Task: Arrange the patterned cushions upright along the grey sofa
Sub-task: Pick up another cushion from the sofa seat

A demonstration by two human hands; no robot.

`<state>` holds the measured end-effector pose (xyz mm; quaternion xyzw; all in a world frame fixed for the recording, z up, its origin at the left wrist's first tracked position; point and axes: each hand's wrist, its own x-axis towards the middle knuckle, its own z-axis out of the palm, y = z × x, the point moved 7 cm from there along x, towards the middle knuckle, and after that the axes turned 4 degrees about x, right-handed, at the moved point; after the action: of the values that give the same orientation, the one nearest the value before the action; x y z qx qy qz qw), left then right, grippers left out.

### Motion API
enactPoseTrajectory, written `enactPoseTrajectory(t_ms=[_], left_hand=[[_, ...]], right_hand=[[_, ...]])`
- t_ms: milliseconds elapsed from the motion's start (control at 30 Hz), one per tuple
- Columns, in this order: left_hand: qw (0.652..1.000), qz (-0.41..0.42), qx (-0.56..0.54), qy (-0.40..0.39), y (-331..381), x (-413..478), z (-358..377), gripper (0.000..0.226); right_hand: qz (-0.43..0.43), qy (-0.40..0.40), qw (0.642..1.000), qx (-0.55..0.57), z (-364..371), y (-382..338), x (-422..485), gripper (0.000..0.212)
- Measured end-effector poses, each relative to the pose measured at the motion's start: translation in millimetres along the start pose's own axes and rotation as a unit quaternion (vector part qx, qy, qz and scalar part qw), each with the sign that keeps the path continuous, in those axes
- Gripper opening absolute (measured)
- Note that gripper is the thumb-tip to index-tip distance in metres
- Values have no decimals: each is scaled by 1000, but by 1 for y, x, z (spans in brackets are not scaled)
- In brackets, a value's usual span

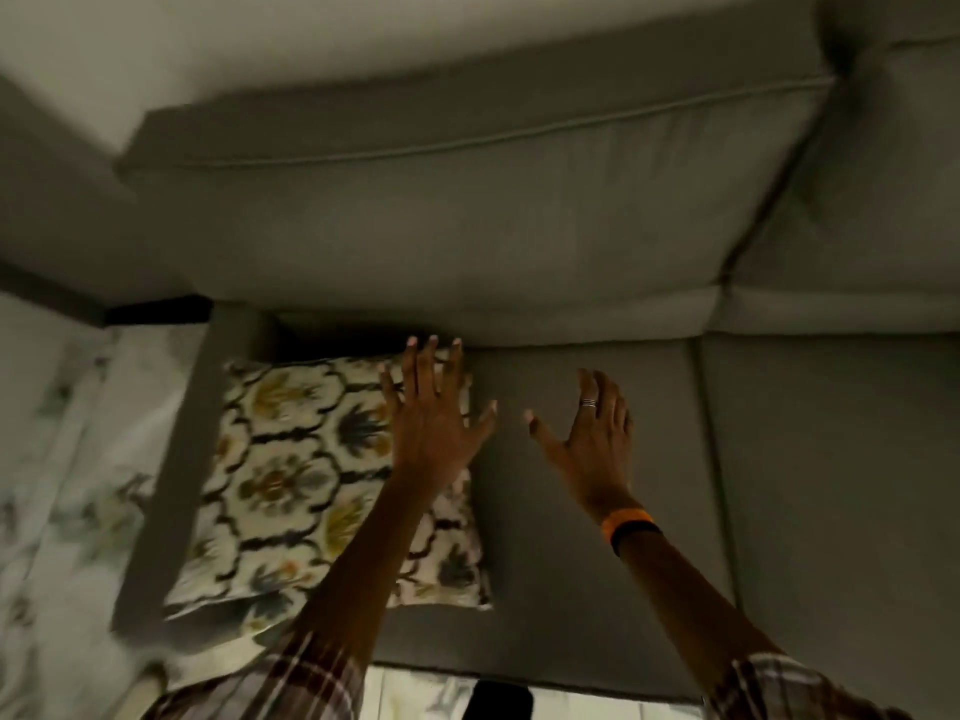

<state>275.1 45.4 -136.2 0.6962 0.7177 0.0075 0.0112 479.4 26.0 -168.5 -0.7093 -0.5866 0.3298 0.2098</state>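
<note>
A patterned cushion (pixel 291 475), cream with dark lattice and yellow-blue flowers, lies flat on the grey sofa's seat (pixel 587 574) at its left end, against the armrest. My left hand (pixel 434 423) hovers over the cushion's far right corner, fingers spread, holding nothing. My right hand (pixel 589 444), wearing a ring and an orange wristband, is open above the bare seat just right of the cushion. My left forearm hides part of the cushion's right side.
The sofa's back cushion (pixel 467 215) rises behind the seat, and a second seat section (pixel 841 485) extends right. The grey armrest (pixel 176 470) borders the cushion's left. Floral fabric (pixel 62 459) lies beyond the armrest. A pale wall is above.
</note>
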Motion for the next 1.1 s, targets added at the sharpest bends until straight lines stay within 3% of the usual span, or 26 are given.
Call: enactPoseTrajectory(t_ms=[133,200,300,400,500,633,733,800,867,933,1033,1100], left_hand=[[988,-137,-31,-60,-147,-22,5,88],[970,-221,-54,-89,-210,-38,15,90],[943,-295,-112,-108,-269,-61,32,97],[879,-405,-225,-111,-299,-85,49,114],[811,-461,-350,-79,-313,-95,56,113],[809,-440,-388,-25,-300,-83,37,108],[816,-426,-389,-34,-254,-62,24,126],[845,-350,-402,-40,-205,-34,10,127],[852,-238,-463,-54,-142,4,-5,126],[855,-123,-494,-106,-73,38,-11,140],[854,9,-485,-189,15,72,-4,160],[849,33,-471,-238,78,79,9,153]], right_hand=[[55,-116,983,131,86,-64,-24,94],[122,-176,954,210,126,-78,-35,97],[231,-193,894,331,174,-82,-43,97],[226,-212,867,390,200,-84,-49,78],[215,-231,846,429,196,-93,-57,66],[189,-205,853,442,156,-98,-47,49],[158,-160,890,397,88,-92,-28,37],[136,-151,922,330,34,-88,-15,26],[85,-156,953,247,-23,-80,-1,24],[19,-151,979,136,-79,-64,14,44],[-66,-153,985,-45,-146,-37,34,58],[-97,-143,973,-151,-186,-12,51,54]])
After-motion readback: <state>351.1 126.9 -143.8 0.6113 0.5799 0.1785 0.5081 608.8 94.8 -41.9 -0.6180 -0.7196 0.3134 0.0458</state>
